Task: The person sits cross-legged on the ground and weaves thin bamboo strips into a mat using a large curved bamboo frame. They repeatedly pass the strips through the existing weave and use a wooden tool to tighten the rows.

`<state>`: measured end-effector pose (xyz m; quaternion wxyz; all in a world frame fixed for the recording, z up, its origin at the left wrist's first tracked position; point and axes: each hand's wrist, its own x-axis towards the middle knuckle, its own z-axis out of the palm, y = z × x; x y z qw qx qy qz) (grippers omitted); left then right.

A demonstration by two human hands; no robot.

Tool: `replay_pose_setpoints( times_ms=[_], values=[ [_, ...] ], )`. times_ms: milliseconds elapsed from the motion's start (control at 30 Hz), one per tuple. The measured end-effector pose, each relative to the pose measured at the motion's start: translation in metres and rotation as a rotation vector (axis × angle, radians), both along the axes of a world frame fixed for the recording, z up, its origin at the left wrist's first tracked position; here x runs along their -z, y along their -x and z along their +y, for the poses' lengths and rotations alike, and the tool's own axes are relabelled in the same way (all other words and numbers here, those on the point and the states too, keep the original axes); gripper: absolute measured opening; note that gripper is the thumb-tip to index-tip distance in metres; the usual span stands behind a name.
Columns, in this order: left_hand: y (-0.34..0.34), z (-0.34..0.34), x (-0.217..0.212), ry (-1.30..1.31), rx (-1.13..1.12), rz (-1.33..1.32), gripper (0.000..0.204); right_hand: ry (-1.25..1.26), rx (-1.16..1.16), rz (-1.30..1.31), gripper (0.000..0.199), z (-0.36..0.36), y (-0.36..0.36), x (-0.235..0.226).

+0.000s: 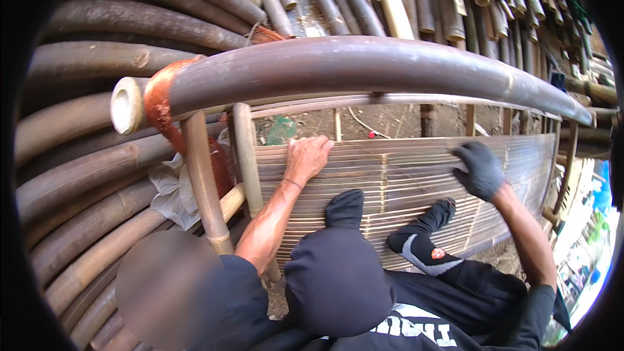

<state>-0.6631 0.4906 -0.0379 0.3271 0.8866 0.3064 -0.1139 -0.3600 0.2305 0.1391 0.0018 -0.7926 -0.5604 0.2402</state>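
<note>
My left hand (308, 157), bare, lies at the upper edge of a slatted bamboo panel (416, 172), its fingers bent over that edge. On the right my right hand (481, 171) wears a dark grey glove. Its fingers and thumb are apart over the panel, near its upper edge, with nothing between them. Two feet in black socks rest on the slats: a left foot (345, 208) between my hands and a right foot (426, 239) nearer the right hand. A rounded black cloth shape (341, 283) hides part of the panel's near side.
A thick bamboo pole (351, 65) crosses beyond the panel, bound with orange wrapping (159, 94) at its left end. Upright bamboo posts (207, 182) stand at left. Stacked bamboo poles (91, 169) fill the left side; more poles (448, 6) lie behind. White plastic sheeting (177, 192) hangs at left.
</note>
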Motion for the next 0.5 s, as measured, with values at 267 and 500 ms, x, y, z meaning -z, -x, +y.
replay_pose_setpoints(
  times_ms=[267,500],
  values=[
    [-0.002,0.005,0.0,0.071,-0.05,0.031,0.037,0.323,-0.141,0.451,0.051,0.183,0.105,0.142],
    [0.0,0.001,0.002,0.078,-0.042,0.031,0.041,0.282,-0.111,0.372,0.032,0.17,0.076,0.155]
  ],
)
